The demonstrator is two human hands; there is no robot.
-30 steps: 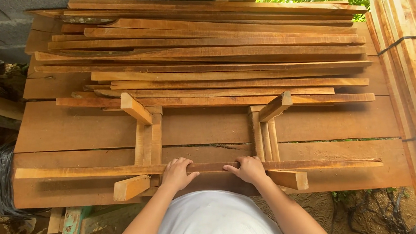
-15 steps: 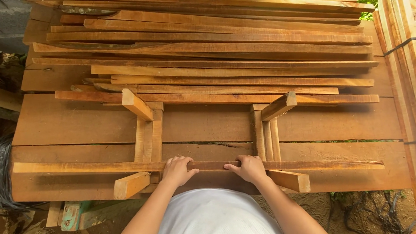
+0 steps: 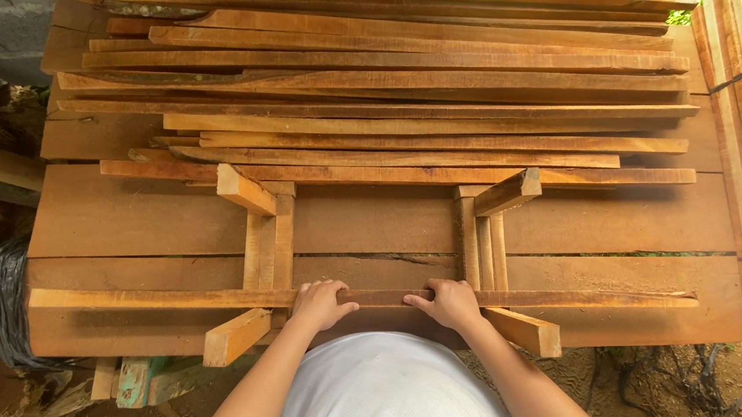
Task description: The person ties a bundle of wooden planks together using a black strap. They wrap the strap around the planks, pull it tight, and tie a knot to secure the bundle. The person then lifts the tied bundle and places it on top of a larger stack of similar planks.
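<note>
i see the left hand (image 3: 321, 303) and right hand (image 3: 451, 303) both closed around a long wooden slat (image 3: 378, 297), fingers curled over its top. the slat lies across two wooden frames (image 3: 270, 243) on the plank table (image 3: 125, 221), near its front edge.

No packages, labels, signs or screens are in view.

Under the left hand (image 3: 319, 304) and right hand (image 3: 451, 304) lies a long slat (image 3: 219, 296) of raw, matt, rough-sawn wood. The surface (image 3: 372, 222) beyond them is coarse brown planks. Far left of the left hand hang glossy dark plastic straps (image 3: 1, 304).
</note>
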